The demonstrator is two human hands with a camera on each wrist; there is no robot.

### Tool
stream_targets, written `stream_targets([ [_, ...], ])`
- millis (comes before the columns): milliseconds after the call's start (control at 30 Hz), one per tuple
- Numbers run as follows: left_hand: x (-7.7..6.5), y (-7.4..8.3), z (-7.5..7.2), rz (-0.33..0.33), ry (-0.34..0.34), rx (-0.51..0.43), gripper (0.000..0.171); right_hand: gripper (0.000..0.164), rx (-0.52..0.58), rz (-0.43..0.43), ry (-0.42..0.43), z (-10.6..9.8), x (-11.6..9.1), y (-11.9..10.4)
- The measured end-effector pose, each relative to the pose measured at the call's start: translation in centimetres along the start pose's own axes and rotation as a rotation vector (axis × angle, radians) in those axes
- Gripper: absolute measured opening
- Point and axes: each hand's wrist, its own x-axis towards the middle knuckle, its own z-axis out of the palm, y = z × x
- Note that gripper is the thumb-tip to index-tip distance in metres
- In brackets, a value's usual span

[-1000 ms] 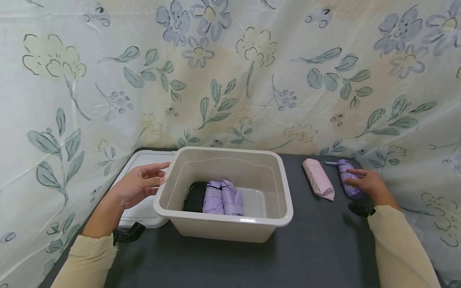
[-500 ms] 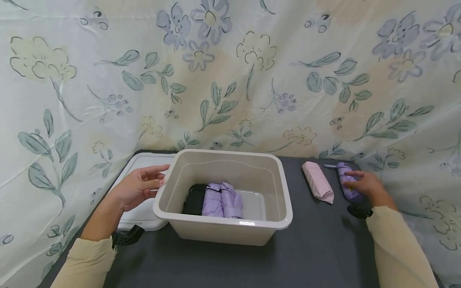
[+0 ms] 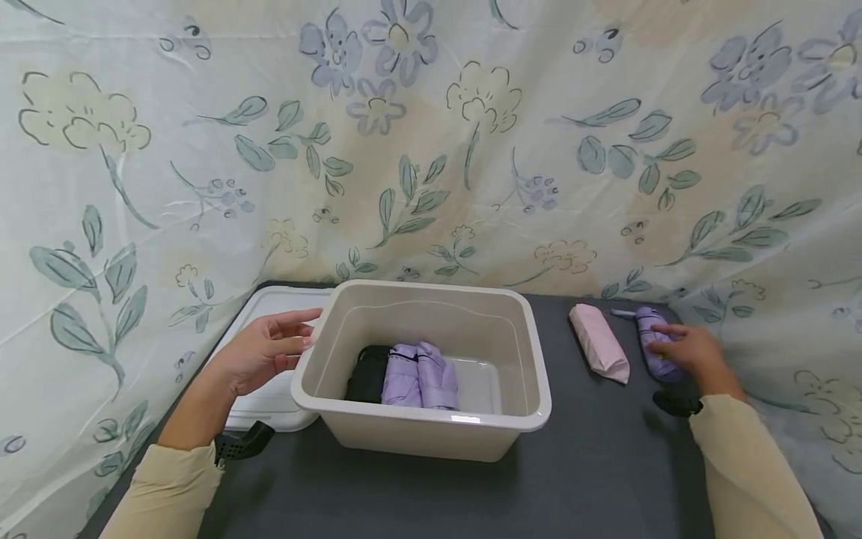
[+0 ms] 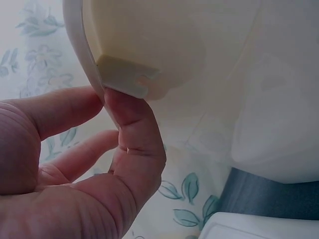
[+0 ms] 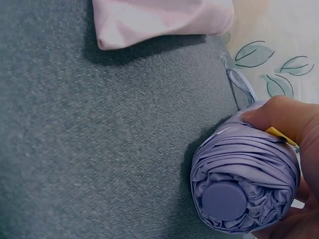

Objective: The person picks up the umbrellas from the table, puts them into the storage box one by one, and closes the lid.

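A beige plastic storage bin stands mid-table, and my left hand pinches its left rim between thumb and fingers. At the far right my right hand grips a folded purple umbrella that lies on the table. The right wrist view shows the thumb over the top of this umbrella, its round end cap facing the camera and a wrist loop at the far end. Fingers under its far side are partly hidden. Inside the bin, two purple folded bundles lie beside a black one.
A pink wrapped bundle lies between the bin and the purple umbrella. A white lid lies flat to the left, partly behind the bin. Floral cloth hangs behind and beside the dark table.
Both hands keep their places on the bin rim and the purple umbrella. Only the head view has shifted slightly.
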Motion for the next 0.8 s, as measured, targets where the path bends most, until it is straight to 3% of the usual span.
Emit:
stream_targets([
  [167,-0.3,-0.3,-0.1,-0.021,0.016,0.028,0.063,0.075,-0.035,-0.052,0.008,0.9,0.1,0.6],
  [333,-0.6,-0.5,-0.1,-0.02,0.023,0.02,0.063,0.074,0.014,-0.048,0.026,1.4,-0.7,1.0],
  [667,-0.3,-0.3,0.1,0.001,0.01,0.002,0.06,0.084,0.11,-0.052,0.012,0.8,-3.2,1.6],
  [800,-0.3,-0.1,0.3,0.002,0.022,0.016,0.062,0.086,0.102,-0.099,0.009,0.5,-4.3,1.8],
])
